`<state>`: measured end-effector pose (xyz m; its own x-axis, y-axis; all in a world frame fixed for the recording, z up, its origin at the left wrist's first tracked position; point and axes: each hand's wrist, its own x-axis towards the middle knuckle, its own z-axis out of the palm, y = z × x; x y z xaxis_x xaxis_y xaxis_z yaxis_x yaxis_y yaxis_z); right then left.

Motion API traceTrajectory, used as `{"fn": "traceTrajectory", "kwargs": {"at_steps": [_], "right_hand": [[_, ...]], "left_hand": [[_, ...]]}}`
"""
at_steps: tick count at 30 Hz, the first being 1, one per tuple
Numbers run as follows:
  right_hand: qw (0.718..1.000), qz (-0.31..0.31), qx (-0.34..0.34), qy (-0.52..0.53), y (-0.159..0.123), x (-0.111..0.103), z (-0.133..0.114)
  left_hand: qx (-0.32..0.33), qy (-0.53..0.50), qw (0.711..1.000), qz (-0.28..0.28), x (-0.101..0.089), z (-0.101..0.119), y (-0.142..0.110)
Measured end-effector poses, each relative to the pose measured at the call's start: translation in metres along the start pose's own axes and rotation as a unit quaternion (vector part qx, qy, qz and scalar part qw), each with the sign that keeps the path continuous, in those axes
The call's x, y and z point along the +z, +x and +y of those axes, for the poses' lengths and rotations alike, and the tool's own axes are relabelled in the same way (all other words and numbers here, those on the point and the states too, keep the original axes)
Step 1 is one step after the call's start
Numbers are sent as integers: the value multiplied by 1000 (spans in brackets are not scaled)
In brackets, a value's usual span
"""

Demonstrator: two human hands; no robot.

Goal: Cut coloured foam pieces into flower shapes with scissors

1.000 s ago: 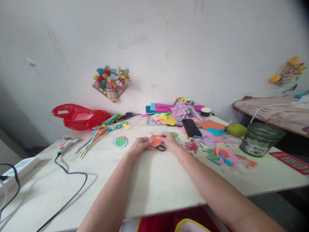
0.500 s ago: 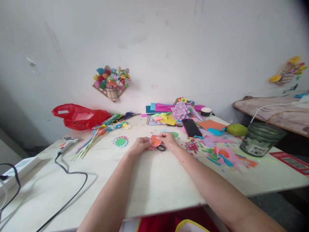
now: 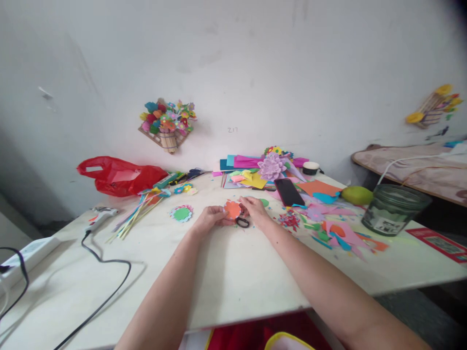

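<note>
My left hand point(image 3: 210, 219) pinches the left edge of a small orange scalloped disc point(image 3: 232, 210), perhaps of foam or paper, its face turned towards me. Against the disc's right edge are the closed fingers of my right hand point(image 3: 254, 210); their exact grip is partly hidden. A black loop handle point(image 3: 242, 222), which looks like that of scissors, shows just below the disc, the rest covered by my hands. To the left lies a stack of scalloped discs with a green circle point(image 3: 182, 213) on top. Right of my right hand sits a heap of small red and blue snippets point(image 3: 289, 220).
Colourful scraps point(image 3: 339, 233), a phone point(image 3: 289, 192) and a green glass jar point(image 3: 394, 209) occupy the right side. A glue gun point(image 3: 100, 219) with its cord, thin sticks point(image 3: 127, 221) and a red plastic bag point(image 3: 120, 176) lie left. A lilac flower point(image 3: 272, 166) stands at the back.
The orange disc has shifted slightly left and now shows more of its scalloped edge. My right fingers have moved from its face to its right edge.
</note>
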<state>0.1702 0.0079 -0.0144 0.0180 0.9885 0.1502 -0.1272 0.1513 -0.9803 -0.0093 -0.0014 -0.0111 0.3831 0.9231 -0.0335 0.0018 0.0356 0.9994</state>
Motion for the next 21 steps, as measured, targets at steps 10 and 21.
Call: {"fn": "traceTrajectory", "kwargs": {"at_steps": [10,21], "right_hand": [[998,-55,21,-26,-5,-1,-5],[989,-121,15,-81,-6,-1,-1]], "left_hand": [[6,-8,1000,-5,-2,0,-1],[-3,-31,1000,-7,2,5,-4]]}}
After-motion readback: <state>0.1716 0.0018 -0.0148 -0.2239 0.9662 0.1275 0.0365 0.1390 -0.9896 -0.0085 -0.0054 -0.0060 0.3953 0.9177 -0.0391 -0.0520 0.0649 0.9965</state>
